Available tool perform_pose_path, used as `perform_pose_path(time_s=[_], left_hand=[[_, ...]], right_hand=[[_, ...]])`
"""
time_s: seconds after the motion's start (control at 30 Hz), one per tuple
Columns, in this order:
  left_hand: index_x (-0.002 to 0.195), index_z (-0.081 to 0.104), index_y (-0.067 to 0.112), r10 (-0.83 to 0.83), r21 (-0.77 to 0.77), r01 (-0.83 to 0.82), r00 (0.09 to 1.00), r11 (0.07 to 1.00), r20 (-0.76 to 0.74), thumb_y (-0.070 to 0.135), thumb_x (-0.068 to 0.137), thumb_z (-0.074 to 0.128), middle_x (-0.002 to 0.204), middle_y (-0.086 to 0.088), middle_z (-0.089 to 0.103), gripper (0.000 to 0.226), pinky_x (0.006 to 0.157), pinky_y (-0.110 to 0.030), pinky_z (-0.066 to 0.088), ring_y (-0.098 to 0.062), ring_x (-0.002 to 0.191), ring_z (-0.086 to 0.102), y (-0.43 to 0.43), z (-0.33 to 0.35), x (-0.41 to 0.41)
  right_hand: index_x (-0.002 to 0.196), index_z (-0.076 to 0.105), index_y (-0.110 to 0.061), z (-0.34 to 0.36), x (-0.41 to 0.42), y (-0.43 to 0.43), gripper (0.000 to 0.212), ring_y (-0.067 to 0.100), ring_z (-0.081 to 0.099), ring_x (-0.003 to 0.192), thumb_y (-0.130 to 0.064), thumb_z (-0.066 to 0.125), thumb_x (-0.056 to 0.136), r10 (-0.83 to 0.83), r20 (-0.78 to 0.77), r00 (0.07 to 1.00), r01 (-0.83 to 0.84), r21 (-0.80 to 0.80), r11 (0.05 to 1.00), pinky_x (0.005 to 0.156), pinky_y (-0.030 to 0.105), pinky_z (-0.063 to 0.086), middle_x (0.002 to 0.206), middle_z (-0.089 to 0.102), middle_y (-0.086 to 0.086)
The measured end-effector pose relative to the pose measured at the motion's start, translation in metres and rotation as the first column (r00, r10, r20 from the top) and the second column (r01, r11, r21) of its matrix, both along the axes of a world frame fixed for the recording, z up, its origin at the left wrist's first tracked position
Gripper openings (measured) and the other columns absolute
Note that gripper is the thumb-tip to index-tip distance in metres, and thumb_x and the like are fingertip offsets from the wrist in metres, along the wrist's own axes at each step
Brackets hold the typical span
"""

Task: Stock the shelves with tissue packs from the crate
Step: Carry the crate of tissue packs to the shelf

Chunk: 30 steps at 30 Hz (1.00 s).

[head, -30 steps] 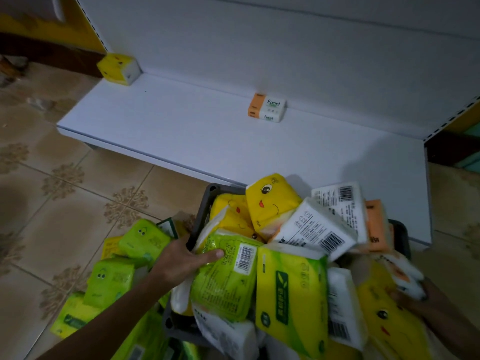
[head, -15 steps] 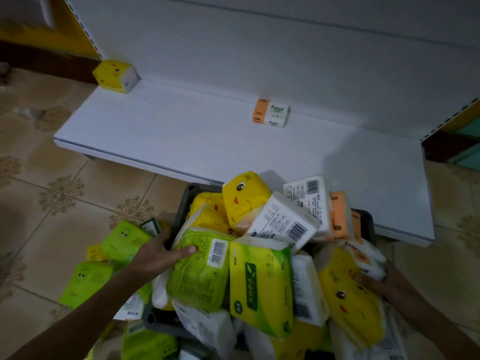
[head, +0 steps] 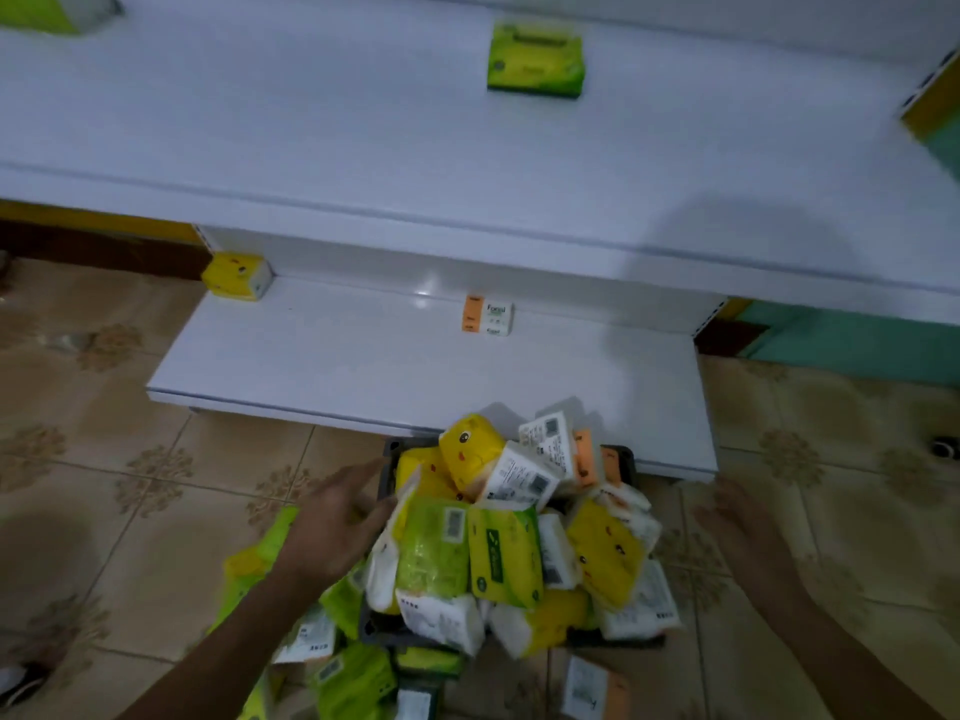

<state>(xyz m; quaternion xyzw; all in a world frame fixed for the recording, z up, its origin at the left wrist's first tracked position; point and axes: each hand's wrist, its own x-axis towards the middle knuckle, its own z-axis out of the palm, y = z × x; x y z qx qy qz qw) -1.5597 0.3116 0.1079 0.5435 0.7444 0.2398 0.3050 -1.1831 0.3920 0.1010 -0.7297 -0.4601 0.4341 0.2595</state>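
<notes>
A dark grey crate (head: pixel 390 472) on the floor is heaped with yellow, green and white tissue packs (head: pixel 504 550). My left hand (head: pixel 332 522) hovers at the crate's left rim, fingers spread, holding nothing. My right hand (head: pixel 740 522) is open to the right of the crate, clear of the packs. On the low white shelf (head: pixel 363 366) stand a yellow pack (head: pixel 236 275) at the back left and an orange-and-white pack (head: pixel 487 315) at mid back. The upper shelf (head: pixel 311 148) holds a green pack (head: pixel 535 62).
More green and white packs (head: pixel 343 678) lie spilled on the tiled floor left of and in front of the crate. Another green pack (head: pixel 47 10) sits at the upper shelf's far left. A small dark object (head: pixel 944 449) lies on the floor at the right.
Both hands have let go of the packs and pulled back from the crate. The view has risen and drawn back, bringing the upper shelf into sight.
</notes>
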Motion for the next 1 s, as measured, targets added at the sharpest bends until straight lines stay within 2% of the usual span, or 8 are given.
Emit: perform_pose_path(time_s=[0.13, 0.23, 0.3, 0.5, 0.63, 0.77, 0.9, 1.0], left_hand=[[0.120, 0.061, 0.013, -0.120, 0.075, 0.124, 0.991, 0.989, -0.060, 0.047, 0.073, 0.049, 0.114, -0.011, 0.064, 0.059, 0.080, -0.029, 0.047, -0.027, 0.100, 0.062, -0.033, 0.088, 0.003], [0.117, 0.055, 0.026, -0.147, 0.173, 0.154, 0.988, 0.973, -0.053, 0.044, 0.076, 0.053, 0.086, -0.007, 0.069, 0.045, 0.066, -0.032, 0.054, -0.019, 0.074, 0.062, -0.062, 0.139, 0.009], [0.119, 0.045, 0.036, -0.142, 0.194, 0.143, 0.990, 0.970, -0.018, 0.049, 0.075, 0.049, 0.073, -0.005, 0.066, 0.045, 0.065, -0.034, 0.050, -0.015, 0.066, 0.058, -0.082, 0.170, 0.012], [0.125, 0.055, 0.022, 0.002, 0.194, -0.027, 0.992, 0.981, 0.127, 0.060, 0.069, 0.046, 0.096, 0.001, 0.065, 0.069, 0.077, -0.027, 0.043, -0.015, 0.087, 0.060, -0.130, 0.233, 0.022], [0.121, 0.057, 0.019, 0.078, 0.168, -0.109, 0.980, 0.980, 0.181, 0.027, 0.086, 0.065, 0.103, 0.003, 0.064, 0.036, 0.072, -0.022, 0.037, -0.011, 0.091, 0.056, -0.165, 0.266, 0.030], [0.109, 0.064, 0.019, 0.027, 0.131, -0.052, 0.982, 0.990, 0.188, 0.045, 0.081, 0.059, 0.100, 0.007, 0.065, 0.039, 0.081, -0.029, 0.046, -0.006, 0.094, 0.057, -0.205, 0.272, 0.025], [0.121, 0.058, 0.016, 0.024, 0.054, -0.032, 0.988, 0.998, 0.152, 0.023, 0.086, 0.066, 0.114, 0.004, 0.056, 0.037, 0.082, -0.019, 0.037, -0.009, 0.105, 0.051, -0.220, 0.269, 0.009], [0.127, 0.054, 0.016, -0.031, -0.007, 0.032, 0.987, 0.999, 0.159, 0.022, 0.087, 0.065, 0.123, 0.002, 0.054, 0.042, 0.085, -0.018, 0.037, -0.014, 0.115, 0.051, -0.224, 0.260, 0.002]], right_hand=[[0.142, 0.038, -0.014, 0.090, -0.043, -0.040, 0.058, 0.024, 0.046, 0.123, -0.012, 0.061, 0.089, 0.026, -0.029, 0.999, -0.025, 0.031, 0.999, 0.087, 0.023, 0.033, 0.137, 0.047, 0.008], [0.141, 0.038, -0.015, 0.151, -0.073, -0.055, 0.061, 0.025, 0.047, 0.123, -0.011, 0.064, 0.086, 0.055, -0.088, 0.995, -0.051, 0.049, 0.998, 0.089, 0.030, 0.039, 0.136, 0.047, 0.006], [0.141, 0.039, -0.015, 0.187, -0.086, -0.062, 0.060, 0.026, 0.045, 0.126, -0.008, 0.063, 0.087, 0.054, -0.138, 0.989, -0.045, 0.063, 0.997, 0.087, 0.032, 0.041, 0.140, 0.045, 0.010], [0.140, 0.040, -0.016, 0.260, -0.114, -0.090, 0.059, 0.022, 0.048, 0.121, -0.009, 0.064, 0.086, 0.104, -0.176, 0.979, -0.073, 0.172, 0.982, 0.089, 0.031, 0.042, 0.137, 0.049, 0.010], [0.141, 0.039, -0.012, 0.292, -0.112, -0.142, 0.059, 0.025, 0.048, 0.122, -0.008, 0.063, 0.087, 0.106, -0.155, 0.982, -0.077, 0.181, 0.981, 0.088, 0.028, 0.041, 0.137, 0.048, 0.011], [0.141, 0.038, -0.009, 0.306, -0.100, -0.173, 0.058, 0.026, 0.049, 0.120, -0.010, 0.062, 0.088, 0.044, -0.141, 0.989, -0.024, 0.145, 0.989, 0.087, 0.029, 0.042, 0.134, 0.048, 0.014], [0.140, 0.039, -0.012, 0.311, -0.108, -0.178, 0.054, 0.026, 0.050, 0.119, -0.014, 0.060, 0.090, 0.020, -0.127, 0.992, -0.001, 0.150, 0.989, 0.090, 0.033, 0.044, 0.135, 0.048, 0.014], [0.140, 0.039, -0.011, 0.304, -0.119, -0.185, 0.054, 0.028, 0.049, 0.121, -0.013, 0.060, 0.089, 0.016, -0.115, 0.993, 0.000, 0.137, 0.991, 0.094, 0.038, 0.044, 0.136, 0.047, 0.013]])
